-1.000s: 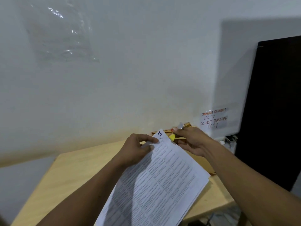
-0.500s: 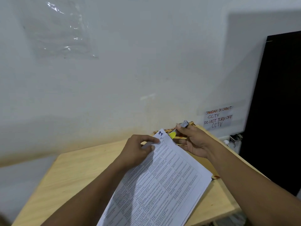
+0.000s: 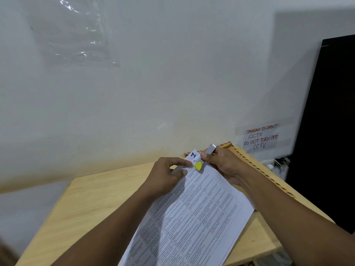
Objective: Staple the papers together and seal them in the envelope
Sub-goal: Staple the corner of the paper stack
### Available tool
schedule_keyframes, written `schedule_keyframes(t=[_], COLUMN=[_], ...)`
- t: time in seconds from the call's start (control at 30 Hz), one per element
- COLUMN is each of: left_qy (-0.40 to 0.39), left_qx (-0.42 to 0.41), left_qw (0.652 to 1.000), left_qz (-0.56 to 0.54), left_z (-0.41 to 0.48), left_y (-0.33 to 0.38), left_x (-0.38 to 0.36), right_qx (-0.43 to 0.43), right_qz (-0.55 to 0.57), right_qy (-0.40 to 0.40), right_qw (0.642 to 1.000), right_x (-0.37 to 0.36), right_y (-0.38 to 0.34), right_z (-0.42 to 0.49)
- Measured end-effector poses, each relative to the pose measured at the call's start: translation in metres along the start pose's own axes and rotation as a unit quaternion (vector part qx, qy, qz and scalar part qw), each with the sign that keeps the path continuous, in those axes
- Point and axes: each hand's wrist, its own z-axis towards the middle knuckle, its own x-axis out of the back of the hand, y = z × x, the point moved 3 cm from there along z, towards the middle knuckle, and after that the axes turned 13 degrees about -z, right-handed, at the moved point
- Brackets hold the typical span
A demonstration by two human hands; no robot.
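A stack of printed white papers (image 3: 194,217) lies slanted over the wooden table, its top corner marked with a blue "1". My left hand (image 3: 167,175) pinches that top corner from the left. My right hand (image 3: 222,164) grips a small stapler (image 3: 199,164) with a yellow front and a silver rear end, set on the same corner. A brown envelope (image 3: 255,166) with a striped border lies under my right hand and the papers, mostly hidden.
The light wooden table (image 3: 96,204) stands against a white wall. A handwritten CCTV notice (image 3: 261,138) is taped to the wall at right, beside a black panel (image 3: 330,131). Plugs and cables (image 3: 276,164) sit below the notice.
The yellow front of the stapler has slid further onto the papers' top corner. My left hand keeps its pinch. The view has shifted a little.
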Motion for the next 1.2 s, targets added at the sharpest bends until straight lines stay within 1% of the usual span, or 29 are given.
schedule_keyframes(t=[0.13,0.23,0.27,0.33,0.4,0.43,0.47,0.5,0.57,0.63,0.7,0.77,0.9,1.0,1.1,1.2], left_qy=[0.009,0.017,0.025,0.065,0.128,0.158,0.185,0.206,0.231,0.234,0.231,0.226,0.206,0.211,0.221,0.236], left_qx=[0.014,0.02,0.024,0.036,0.062,0.082,0.106,0.131,0.172,0.191,0.189,0.179,0.188,0.199,0.19,0.192], left_qw=[1.0,0.999,0.999,0.996,0.989,0.983,0.976,0.968,0.957,0.953,0.953,0.953,0.947,0.933,0.925,0.916], left_qz=[-0.017,-0.024,-0.028,-0.038,-0.046,-0.052,-0.054,-0.049,-0.023,0.019,0.058,0.088,0.163,0.212,0.244,0.26], left_z=[-0.004,-0.008,-0.01,-0.012,-0.013,-0.013,-0.015,-0.016,-0.02,-0.023,-0.022,-0.02,-0.014,-0.011,-0.013,-0.015], left_y=[-0.005,-0.01,-0.015,-0.027,-0.041,-0.05,-0.059,-0.068,-0.088,-0.103,-0.114,-0.123,-0.142,-0.147,-0.149,-0.153], left_x=[0.004,0.01,0.014,0.028,0.047,0.058,0.068,0.078,0.095,0.105,0.111,0.116,0.122,0.122,0.118,0.115], right_qx=[0.042,0.042,0.047,0.052,0.043,0.04,0.041,0.045,0.054,0.066,0.09,0.105,0.123,0.149,0.152,0.135], right_qz=[-0.001,-0.007,-0.012,-0.032,-0.103,-0.155,-0.213,-0.275,-0.397,-0.48,-0.543,-0.581,-0.61,-0.632,-0.642,-0.65], right_qy=[0.036,0.034,0.048,0.121,0.214,0.235,0.229,0.196,0.089,-0.012,-0.061,-0.075,-0.068,-0.069,-0.08,-0.093], right_qw=[0.998,0.998,0.998,0.991,0.97,0.959,0.949,0.94,0.912,0.875,0.833,0.804,0.779,0.757,0.748,0.742], right_x=[-0.008,-0.02,-0.023,-0.023,-0.018,-0.016,-0.015,-0.018,-0.031,-0.052,-0.072,-0.092,-0.126,-0.15,-0.17,-0.184], right_y=[0.001,0.002,0.0,-0.005,-0.01,-0.014,-0.016,-0.018,-0.022,-0.021,-0.018,-0.014,-0.002,0.007,0.021,0.037], right_z=[0.001,0.003,0.005,0.012,0.02,0.023,0.027,0.03,0.038,0.047,0.061,0.076,0.116,0.147,0.169,0.184])
